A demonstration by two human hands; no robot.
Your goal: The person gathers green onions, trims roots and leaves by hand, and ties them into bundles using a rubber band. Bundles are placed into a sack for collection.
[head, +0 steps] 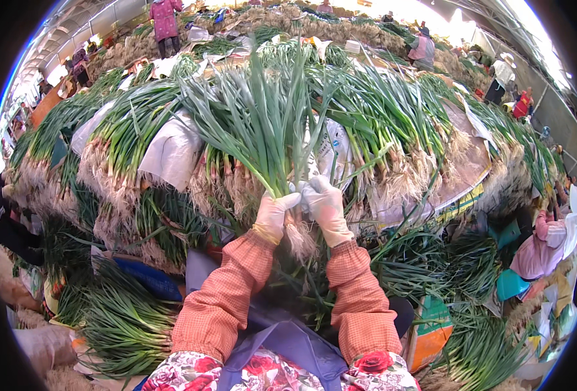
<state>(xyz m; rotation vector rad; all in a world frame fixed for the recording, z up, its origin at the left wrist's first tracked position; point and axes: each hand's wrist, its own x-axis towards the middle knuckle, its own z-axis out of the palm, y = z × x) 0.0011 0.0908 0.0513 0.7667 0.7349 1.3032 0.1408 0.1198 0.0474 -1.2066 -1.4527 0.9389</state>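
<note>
My left hand (274,215), in a pale thin glove, is closed around the lower stems of a bunch of green onions (269,122). The leaves fan upward and the whitish roots (298,239) hang below between my hands. My right hand (323,207), gloved alike, is beside the bunch with its fingers bent against the stems; whether it grips a stem cannot be told. Behind my hands, more green onions (386,117) lie in a broad heap, roots towards me, with a printed white sack (335,146) among them.
Loose onion bundles lie at the lower left (122,322) and lower right (484,342). A pale sheet (173,149) covers part of the heap. An orange and green sack (429,335) stands right of my knees. A person in pink (545,247) sits at the right; others work farther back.
</note>
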